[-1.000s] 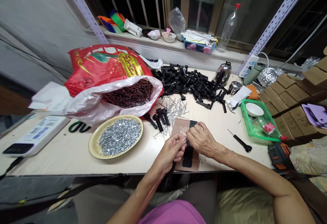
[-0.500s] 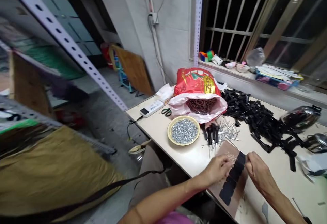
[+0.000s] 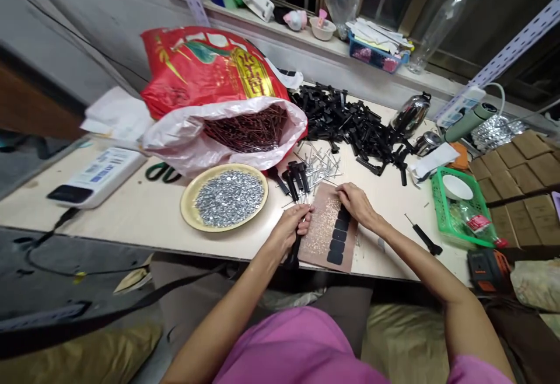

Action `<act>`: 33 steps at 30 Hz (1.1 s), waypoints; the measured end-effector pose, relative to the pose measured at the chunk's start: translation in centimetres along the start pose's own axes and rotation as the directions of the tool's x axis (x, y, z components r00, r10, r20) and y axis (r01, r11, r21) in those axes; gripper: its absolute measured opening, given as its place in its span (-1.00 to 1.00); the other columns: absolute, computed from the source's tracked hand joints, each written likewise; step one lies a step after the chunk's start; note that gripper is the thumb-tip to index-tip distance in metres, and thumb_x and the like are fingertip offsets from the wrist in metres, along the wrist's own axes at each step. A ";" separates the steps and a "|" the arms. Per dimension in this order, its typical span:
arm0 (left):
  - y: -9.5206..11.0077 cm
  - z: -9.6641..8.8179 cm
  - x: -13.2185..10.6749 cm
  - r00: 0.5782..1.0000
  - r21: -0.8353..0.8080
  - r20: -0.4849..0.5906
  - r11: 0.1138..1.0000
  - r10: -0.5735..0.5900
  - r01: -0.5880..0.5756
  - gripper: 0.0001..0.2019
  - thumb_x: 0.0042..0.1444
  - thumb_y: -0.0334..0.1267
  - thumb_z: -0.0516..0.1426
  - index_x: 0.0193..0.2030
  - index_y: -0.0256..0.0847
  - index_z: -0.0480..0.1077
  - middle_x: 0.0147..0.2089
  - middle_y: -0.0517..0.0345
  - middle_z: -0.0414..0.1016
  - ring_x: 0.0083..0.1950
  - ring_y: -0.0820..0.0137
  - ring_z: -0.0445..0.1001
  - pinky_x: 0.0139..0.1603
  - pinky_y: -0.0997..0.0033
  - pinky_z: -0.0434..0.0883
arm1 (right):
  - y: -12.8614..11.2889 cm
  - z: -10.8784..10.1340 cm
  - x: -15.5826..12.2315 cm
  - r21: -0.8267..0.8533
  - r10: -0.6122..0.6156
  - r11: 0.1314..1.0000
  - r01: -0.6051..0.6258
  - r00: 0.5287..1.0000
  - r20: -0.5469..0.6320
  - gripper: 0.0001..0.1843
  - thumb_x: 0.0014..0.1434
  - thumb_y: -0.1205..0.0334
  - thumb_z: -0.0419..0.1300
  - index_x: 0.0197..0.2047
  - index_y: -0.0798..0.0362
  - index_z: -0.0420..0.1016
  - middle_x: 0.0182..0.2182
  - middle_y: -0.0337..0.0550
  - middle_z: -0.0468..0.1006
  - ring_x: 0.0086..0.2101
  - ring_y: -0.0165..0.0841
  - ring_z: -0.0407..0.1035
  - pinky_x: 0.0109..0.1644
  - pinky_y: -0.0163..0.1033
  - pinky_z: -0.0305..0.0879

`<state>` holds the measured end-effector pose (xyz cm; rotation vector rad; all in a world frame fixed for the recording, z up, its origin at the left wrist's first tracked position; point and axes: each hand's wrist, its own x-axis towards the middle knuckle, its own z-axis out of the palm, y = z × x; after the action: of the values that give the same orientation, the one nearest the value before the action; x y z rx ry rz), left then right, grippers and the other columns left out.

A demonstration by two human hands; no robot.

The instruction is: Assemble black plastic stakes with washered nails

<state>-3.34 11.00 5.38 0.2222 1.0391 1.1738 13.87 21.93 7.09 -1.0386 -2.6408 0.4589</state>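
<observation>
My left hand [image 3: 292, 225] is closed around a black-handled piece with a thin metal shaft [image 3: 292, 257]; its handle hangs below my fingers, over the table edge. My right hand [image 3: 357, 203] rests at the upper right of a brown board [image 3: 321, 202], thumb and fingers pinched together. What they hold, if anything, is too small to make out. A column of black rounded squares [image 3: 336, 244] runs down the board's right side, beside a speckled, worn patch. Several similar black-handled pieces [image 3: 297, 177] lie just above my left hand, near loose metal pins [image 3: 321, 162].
A yellow bowl [image 3: 186, 212] of small silvery parts stands left of the board. Behind it lies a red bag [image 3: 196, 74] of brown rods. Black parts [image 3: 345, 121] are heaped at the back. Rightward are a screwdriver-like tool [image 3: 423, 235] and a green basket [image 3: 441, 203].
The view has swung right and come closer to the table. My left hand has moved from over the board to its left edge and now grips a black-handled piece. My right hand stays by the board.
</observation>
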 end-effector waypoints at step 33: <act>-0.2 3.6 -4.8 0.986 0.032 0.089 0.989 0.139 -0.143 -0.50 -0.37 -0.05 0.42 -0.35 -0.34 0.43 -0.62 0.25 0.39 -0.70 0.68 0.08 -0.71 0.63 -0.04 | -6.3 -0.7 -4.5 0.295 -0.119 0.920 0.260 0.900 -0.420 -0.87 0.27 0.33 0.05 -0.21 0.04 0.43 -0.35 -0.15 0.58 -0.31 -0.38 0.49 -0.22 -0.27 0.47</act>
<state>-0.48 8.17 9.85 0.3788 0.9823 1.2612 13.47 14.58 9.51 -0.6663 -2.1716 0.5734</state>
